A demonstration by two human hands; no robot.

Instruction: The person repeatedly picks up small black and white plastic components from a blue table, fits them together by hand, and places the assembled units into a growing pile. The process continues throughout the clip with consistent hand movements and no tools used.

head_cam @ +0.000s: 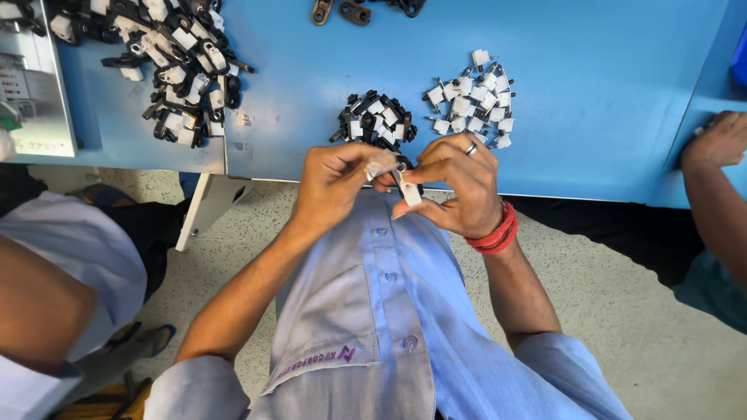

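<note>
A blue table (607, 85) fills the upper part of the view, its near edge running just above the person's hands. Below it the person's light blue shirt (389, 327) takes up the lower middle, over a speckled floor (646, 327).

At the table's far left corner lies a large heap of black and white clips (183, 66), spilling toward the left edge beside a grey metal box (35, 85). Near the middle of the near edge sit two smaller piles side by side but apart: a mixed pile of black and white pieces (376, 120), and to its right a pile of white plastic pieces (472, 101). Two dark metal parts (340, 11) lie at the far edge.

The left hand (336, 187) and the right hand (459, 190) meet just off the near edge, in front of the mixed pile and above the chest. The left hand's fingers are closed, pinching a small piece at the fingertips. The right hand's fingers are curled shut around a white clip (408, 191), which juts down from between thumb and forefinger with a bit of black part behind it. The two held bits touch. The right hand wears a ring (471, 148) and red bangles (493, 232) at the wrist.

Another person's hand (720, 140) rests on the table's right edge, and another person's arm (39, 303) shows at the lower left.
</note>
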